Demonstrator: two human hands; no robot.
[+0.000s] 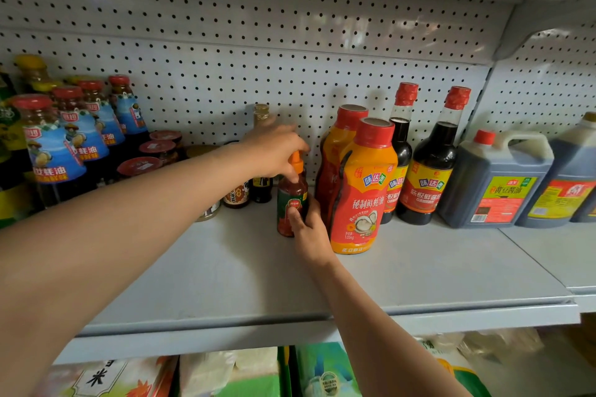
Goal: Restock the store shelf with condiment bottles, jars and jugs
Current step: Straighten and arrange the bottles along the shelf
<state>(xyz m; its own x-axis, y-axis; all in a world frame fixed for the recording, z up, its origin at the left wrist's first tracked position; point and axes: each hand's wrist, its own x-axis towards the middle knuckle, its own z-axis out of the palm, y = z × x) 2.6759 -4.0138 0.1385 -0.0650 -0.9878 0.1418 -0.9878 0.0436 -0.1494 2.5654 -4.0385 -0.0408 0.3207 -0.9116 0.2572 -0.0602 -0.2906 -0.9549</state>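
Right now both hands are on 1 small chili sauce bottle [292, 200] with an orange cap, standing upright on the grey shelf [225, 271] at the centre of the frame. The left hand [277, 151] comes in from the lower left, its fingertips pinching the cap from above; the right hand [306, 229] rises from the lower right and curls round the lower body, thumb across the label. Top and bottom held together look like a way to steady a narrow bottle and turn its label forward as it settles.

It sits just beside the 2 orange oyster sauce squeeze bottles [364, 190] to its right, seemingly touching or nearly so. Right of centre stand 2 dark soy sauce bottles [432, 171] with red caps, then 2 soy sauce jugs [496, 184] at the right edge. Behind the left hand are a few small dark bottles [262, 188] and a tall clear one [261, 114], partly hidden. At the left of the frame stand blue-labelled oyster sauce bottles [51, 151] and red-lidded jars [140, 166].

Like seems grouped with like here, tall stock at the back. Much of the shelf front is bare, so I judge restocking still has a good way to go.
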